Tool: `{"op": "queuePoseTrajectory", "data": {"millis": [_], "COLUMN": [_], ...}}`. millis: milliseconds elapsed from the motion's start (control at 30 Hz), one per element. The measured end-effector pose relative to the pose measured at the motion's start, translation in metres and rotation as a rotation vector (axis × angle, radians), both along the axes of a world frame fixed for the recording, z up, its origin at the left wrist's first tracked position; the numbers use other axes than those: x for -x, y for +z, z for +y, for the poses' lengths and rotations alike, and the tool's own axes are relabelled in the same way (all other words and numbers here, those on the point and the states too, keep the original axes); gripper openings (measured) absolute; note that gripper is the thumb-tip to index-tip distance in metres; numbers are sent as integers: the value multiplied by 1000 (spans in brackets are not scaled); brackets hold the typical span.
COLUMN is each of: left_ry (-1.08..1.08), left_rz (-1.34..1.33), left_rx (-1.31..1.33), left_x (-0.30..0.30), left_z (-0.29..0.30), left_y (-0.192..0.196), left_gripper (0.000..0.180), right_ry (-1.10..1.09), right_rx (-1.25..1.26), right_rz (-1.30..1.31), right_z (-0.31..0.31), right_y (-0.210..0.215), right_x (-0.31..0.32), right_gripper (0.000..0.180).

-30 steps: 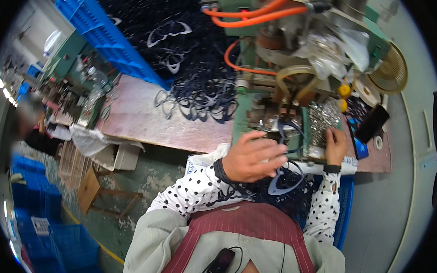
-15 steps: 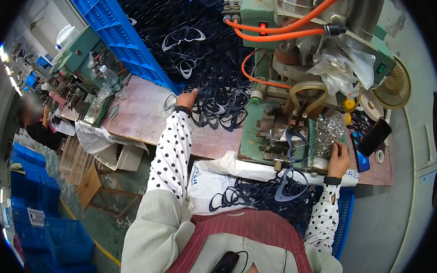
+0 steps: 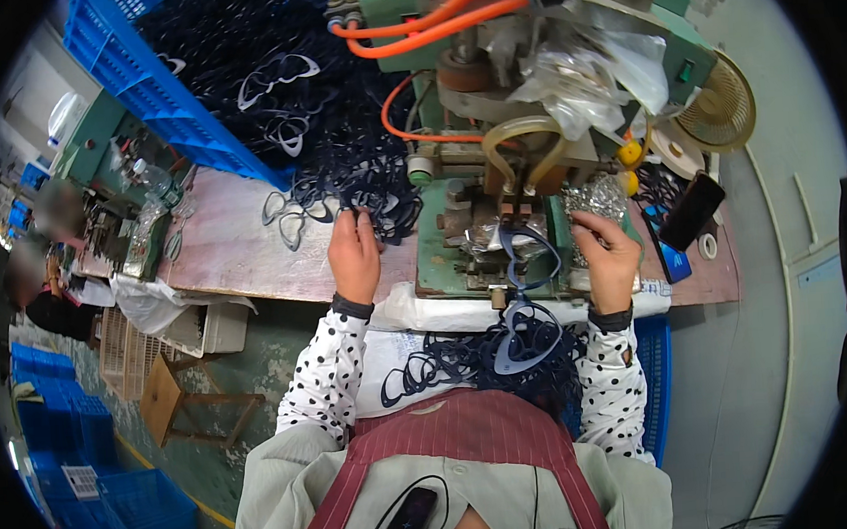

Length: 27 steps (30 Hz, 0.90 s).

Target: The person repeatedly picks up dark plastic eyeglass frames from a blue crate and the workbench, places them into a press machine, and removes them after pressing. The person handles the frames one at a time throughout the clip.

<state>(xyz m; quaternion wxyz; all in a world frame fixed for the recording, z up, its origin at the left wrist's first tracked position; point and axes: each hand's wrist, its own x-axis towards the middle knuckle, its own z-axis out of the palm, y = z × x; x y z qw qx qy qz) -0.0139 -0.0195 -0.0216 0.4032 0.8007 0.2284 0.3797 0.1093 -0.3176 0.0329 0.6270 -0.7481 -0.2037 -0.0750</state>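
Note:
My left hand (image 3: 354,257) is at the near edge of a heap of dark blue looped straps (image 3: 396,204) on the bench, its fingers closed on one. My right hand (image 3: 607,255) hovers by a tray of small shiny metal parts (image 3: 597,198), thumb and forefinger pinched; anything between them is too small to make out. Between my hands stands a green press machine (image 3: 442,254). A looped strap (image 3: 530,259) hangs at its working head, with a paler blue one (image 3: 525,343) below. More dark straps (image 3: 429,370) lie on white sacking in my lap.
A big blue crate (image 3: 176,115) spills straps at the back left. Orange hoses (image 3: 431,34) cross above the press. A fan (image 3: 722,105), a phone (image 3: 692,210) and a tape roll (image 3: 707,246) are at the right. A wooden stool (image 3: 177,397) and co-workers (image 3: 47,294) are at the left.
My left hand has drawn back toward me at the heap, and several loose straps now lie spread beside it. My right hand has risen from the metal parts. The view has shifted right.

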Motion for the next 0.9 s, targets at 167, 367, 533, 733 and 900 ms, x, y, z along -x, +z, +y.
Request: {"op": "queuePoseTrajectory", "data": {"millis": [167, 367, 533, 733, 900], "left_ry": [-358, -676, -655, -913, -999], "left_rz": [-361, -410, -467, -485, -452], "left_rx": [-640, -717, -703, -689, -713], "left_x": [7, 2, 8, -1, -15], "left_z": [-60, -106, -99, -102, -107], "left_y": [65, 75, 76, 70, 63], "left_gripper": [39, 45, 42, 34, 32], "right_ry": [90, 98, 86, 120, -321], "right_rx": [-36, 7, -22, -97, 217], "right_rz": [73, 83, 123, 54, -138], "right_z": [25, 47, 60, 53, -8], "right_y": [21, 30, 31, 20, -20], "right_x": [23, 22, 18, 13, -37], "right_gripper": [19, 35, 52, 54, 39]}}
